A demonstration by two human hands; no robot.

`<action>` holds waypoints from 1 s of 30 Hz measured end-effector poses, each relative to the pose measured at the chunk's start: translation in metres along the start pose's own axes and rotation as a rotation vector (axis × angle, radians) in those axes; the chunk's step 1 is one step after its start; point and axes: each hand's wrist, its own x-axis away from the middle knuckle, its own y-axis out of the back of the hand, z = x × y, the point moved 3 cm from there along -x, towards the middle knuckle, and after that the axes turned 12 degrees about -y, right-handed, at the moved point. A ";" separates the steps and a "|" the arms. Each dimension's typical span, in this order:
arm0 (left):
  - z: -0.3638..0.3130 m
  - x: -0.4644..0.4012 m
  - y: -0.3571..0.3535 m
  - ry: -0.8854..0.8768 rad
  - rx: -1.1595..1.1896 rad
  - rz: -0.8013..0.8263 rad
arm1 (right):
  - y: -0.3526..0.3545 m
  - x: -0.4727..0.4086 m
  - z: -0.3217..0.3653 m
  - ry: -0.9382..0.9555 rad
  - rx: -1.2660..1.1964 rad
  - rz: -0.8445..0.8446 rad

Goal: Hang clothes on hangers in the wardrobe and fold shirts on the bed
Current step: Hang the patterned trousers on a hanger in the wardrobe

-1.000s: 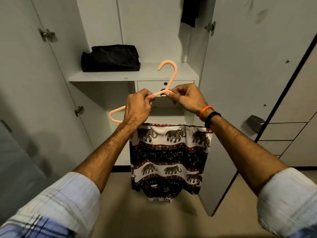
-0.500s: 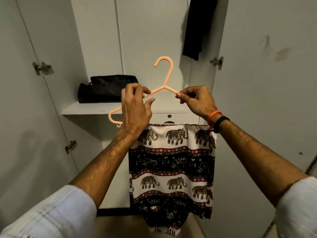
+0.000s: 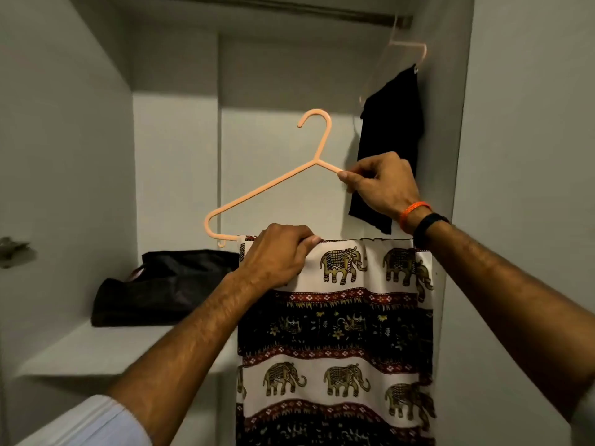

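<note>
Elephant-print garment (image 3: 335, 320): draped over the lower bar of the peach hanger (image 3: 257, 191), hanging down in front of the open wardrobe (image 3: 64, 123); hook end upright, below the wardrobe rail (image 3: 289, 11) and not on it. Left hand (image 3: 277, 255): fingers curled over the garment's top edge and the bar beneath, gripping both. Right hand (image 3: 380, 185): thumb and fingers pinching the hanger's right shoulder arm just beside the neck; orange band (image 3: 413, 210) and black band (image 3: 429, 224) on that wrist. Black garment (image 3: 386, 149): hung on a second peach hanger (image 3: 415, 48) at the rail's right end, behind the right hand. Dark bag (image 3: 164, 288): lying on the wardrobe shelf (image 3: 96, 352), left of the printed garment.
</note>
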 end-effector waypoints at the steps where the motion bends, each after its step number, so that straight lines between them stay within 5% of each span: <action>1: 0.012 -0.016 -0.001 -0.017 0.012 -0.027 | -0.004 -0.020 0.002 0.024 0.025 -0.031; 17: 0.184 -0.256 -0.008 -0.338 0.195 -0.309 | -0.043 -0.255 0.043 0.126 0.460 -0.470; 30: 0.226 -0.382 -0.002 -0.476 0.319 -0.474 | -0.033 -0.364 0.060 0.154 0.708 -0.727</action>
